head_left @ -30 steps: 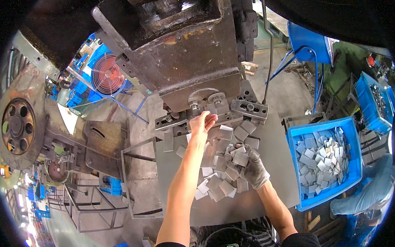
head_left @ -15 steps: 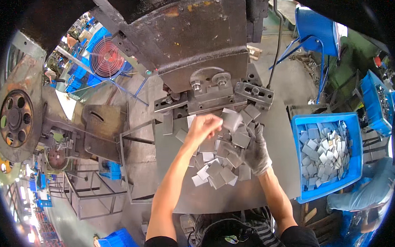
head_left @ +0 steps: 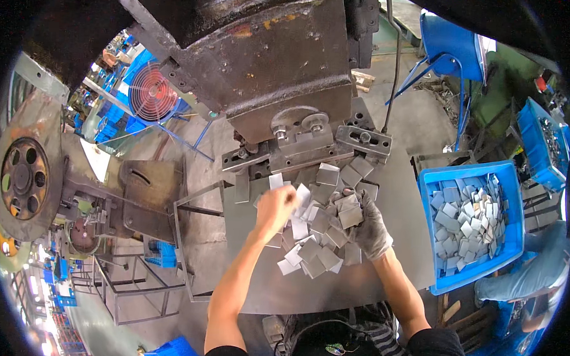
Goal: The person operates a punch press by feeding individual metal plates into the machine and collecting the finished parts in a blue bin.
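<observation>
Bare and closed, my left hand [head_left: 276, 208] is over the left side of a loose pile of flat grey metal plates [head_left: 320, 258]. A bright metal plate [head_left: 302, 194] stands tilted at its fingertips and appears pinched there; the curled fingers partly hide the grip. My right hand [head_left: 372, 231] wears a grey work glove and is wrapped round a small stack of metal plates [head_left: 350, 213] at the pile's right side. The pile rests on a flat metal table [head_left: 262, 287], just in front of the press die [head_left: 301, 150].
The heavy press [head_left: 289, 71] rises directly beyond the pile. On the right stands a blue bin [head_left: 432, 239] full of similar plates. A blue chair [head_left: 450, 42] is at the far right, a red round fan [head_left: 153, 92] at the far left. Another person's leg [head_left: 523, 274] shows at right.
My left hand has drawn back left and slightly nearer, away from the right hand. The right hand has closed round a stack of plates; its fingers were more extended before.
</observation>
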